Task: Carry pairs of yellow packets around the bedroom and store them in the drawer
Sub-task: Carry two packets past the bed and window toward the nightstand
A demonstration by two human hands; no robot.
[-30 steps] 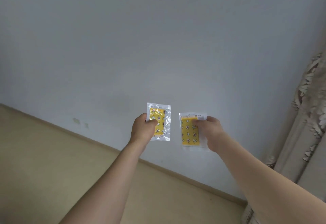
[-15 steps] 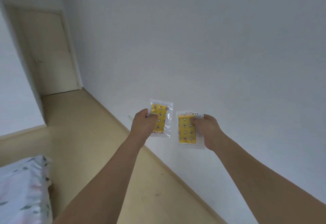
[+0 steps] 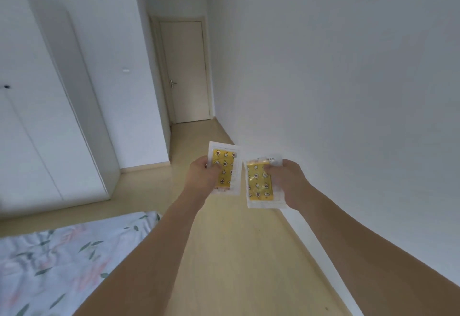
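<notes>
White wall fills the right side of the view, running back to a closed cream door at the far end; the door serves as landmark below. Wood floor stretches from the door's foot toward the camera along the wall's skirting. White wardrobe stands left of the door, nearer the camera, fronts shut. Bed with floral sheet lies well in front of the door, at lower left, below the wardrobe.

Both forearms reach forward, held in the air over the floor, in line with the door and well short of it.

Left hand: fingers curled, thumb pressed on the face of the left yellow packet, pinching its left edge. Packet upright, clear border around yellow patterned centre.

Right hand: fingers curled behind, thumb across the front of the right yellow packet, gripping its right edge. Packet upright, slightly lower than the left one, white label strip at its top.

The two packets sit side by side, narrow gap between them, not touching.
</notes>
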